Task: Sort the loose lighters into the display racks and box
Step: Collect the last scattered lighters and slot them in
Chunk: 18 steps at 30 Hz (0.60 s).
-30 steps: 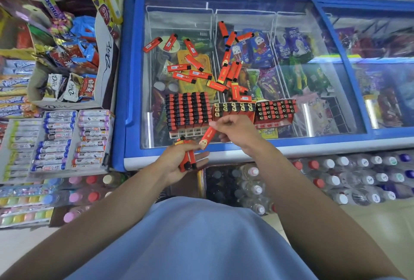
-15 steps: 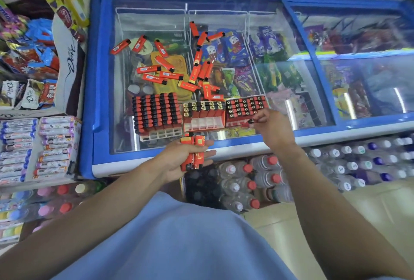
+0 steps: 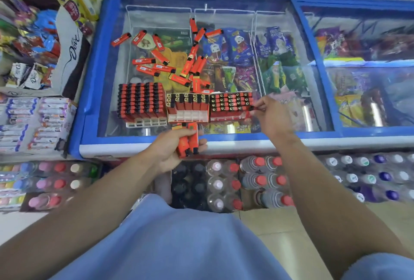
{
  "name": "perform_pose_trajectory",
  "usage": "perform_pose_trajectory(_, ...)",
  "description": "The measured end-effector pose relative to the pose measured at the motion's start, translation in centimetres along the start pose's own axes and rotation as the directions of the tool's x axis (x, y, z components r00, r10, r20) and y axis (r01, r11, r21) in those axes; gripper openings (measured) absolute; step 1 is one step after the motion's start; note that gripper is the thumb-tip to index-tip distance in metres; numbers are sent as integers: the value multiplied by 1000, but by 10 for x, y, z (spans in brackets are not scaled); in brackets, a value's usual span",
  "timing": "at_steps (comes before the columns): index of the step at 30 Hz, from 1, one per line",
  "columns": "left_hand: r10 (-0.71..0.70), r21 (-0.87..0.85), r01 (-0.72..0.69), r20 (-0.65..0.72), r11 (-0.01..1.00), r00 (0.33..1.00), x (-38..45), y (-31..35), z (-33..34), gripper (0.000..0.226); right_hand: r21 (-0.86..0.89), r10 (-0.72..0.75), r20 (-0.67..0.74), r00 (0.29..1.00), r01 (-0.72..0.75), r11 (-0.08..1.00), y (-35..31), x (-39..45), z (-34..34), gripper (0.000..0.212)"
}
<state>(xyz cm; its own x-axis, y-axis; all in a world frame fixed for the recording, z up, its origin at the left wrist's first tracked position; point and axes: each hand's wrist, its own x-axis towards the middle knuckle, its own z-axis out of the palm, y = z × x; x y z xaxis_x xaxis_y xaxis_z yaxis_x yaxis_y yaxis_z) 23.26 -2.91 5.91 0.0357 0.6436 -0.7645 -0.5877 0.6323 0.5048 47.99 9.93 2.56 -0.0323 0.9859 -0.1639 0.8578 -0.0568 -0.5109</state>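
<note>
Legibly, only "Dove" is being shown, on the white carton (image 3: 72,50) well to the left of both hands; print on the lighters is too small to be read. Three racks are being kept side by side on the glass lid (image 3: 291,40) of the freezer: the left rack (image 3: 141,102), nearly full of red bodies with black caps; the middle rack (image 3: 187,107), with one filled row and bare white slots in front; the right rack (image 3: 230,106), mostly filled. About twenty loose lighters (image 3: 179,64), orange-red with black ends, are being left scattered beyond the racks. A small bundle of lighters (image 3: 187,141), two or three, is being gripped in the left hand (image 3: 167,149), just nearer than the middle rack. A single lighter (image 3: 252,110) is being pinched narrowly by the fingertips of the right hand (image 3: 272,118), at the right rack's right edge; blur is hiding whether it is being seated in a slot.
</note>
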Motion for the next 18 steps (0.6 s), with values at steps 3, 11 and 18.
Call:
perform_pose_trajectory(3, 31, -21, -31, 5, 999, 1000, -6, -8, 6, 17, 48, -64, 23, 998, 63, 997, 5, 2, -3, 16)
perform_pose_trajectory(11, 57, -39, -58, -48, 998, 997, -16, -29, 13, 16, 63, -142, 66, 988, 138, 988, 8, 5, -13, 15)
perform_pose_trajectory(18, 70, -69, -75, -63, 995, 996, -19, -32, 17, 22, -15, -217, 71, 974, 219, 976, 5, -4, -17, 16)
